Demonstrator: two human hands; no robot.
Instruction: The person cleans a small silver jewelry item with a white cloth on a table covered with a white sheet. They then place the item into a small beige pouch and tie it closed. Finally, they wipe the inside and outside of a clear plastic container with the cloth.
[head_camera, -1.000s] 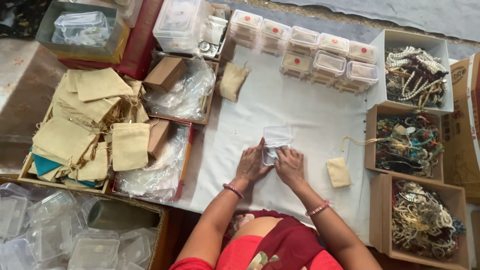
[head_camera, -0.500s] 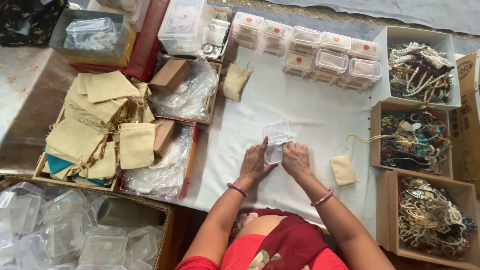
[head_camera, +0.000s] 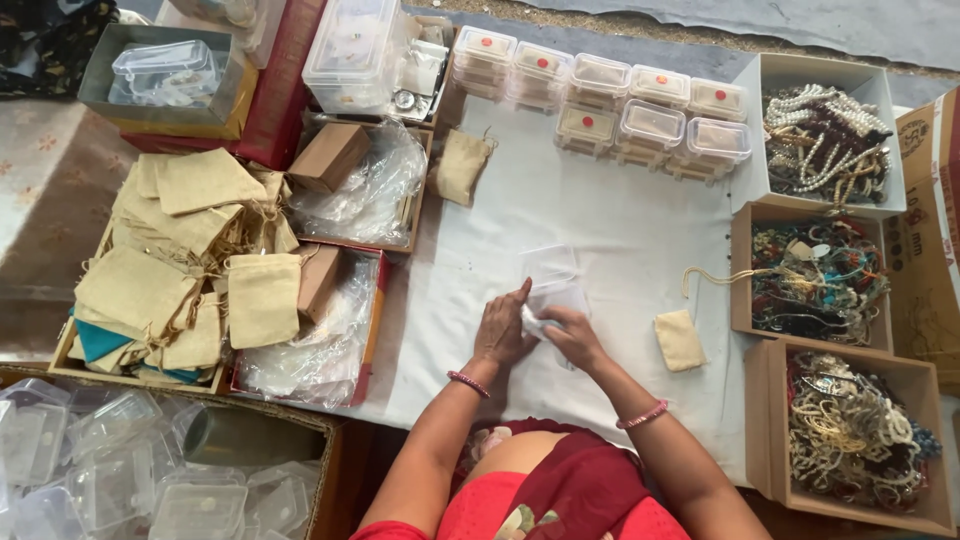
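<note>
— White cloth (head_camera: 600, 220) covers the whole work surface; what lies on it?

— Around its edges, stock. On the right stand three boxes of beads (head_camera: 830, 290), open-topped so strands can be lifted straight out. At the left is a heap of burlap pouches (head_camera: 190, 250), piled loose, within an arm's reach. Along the far edge sit rows of lidded cases (head_camera: 640, 110) with red dots, stacked two high, which looks like a way of keeping closed ones apart from the clear empties in the bin (head_camera: 130, 470) at the lower left.

— And the middle?

— Kept bare, apparently as working room. Only one small pouch (head_camera: 679, 341) lies there, just right of the hands, with a cord running towards the bead boxes.

— What are the hands doing?

— Both meet on a clear case (head_camera: 556, 292), lid hinged open away from the person, resting on the cloth straight in front of them. The left hand (head_camera: 503, 333) lies flat beside it, fingers together, seemingly steadying it. The right hand (head_camera: 572, 336) curls over the near part, fingertips pinched on something pale inside; what it is I cannot tell.
</note>
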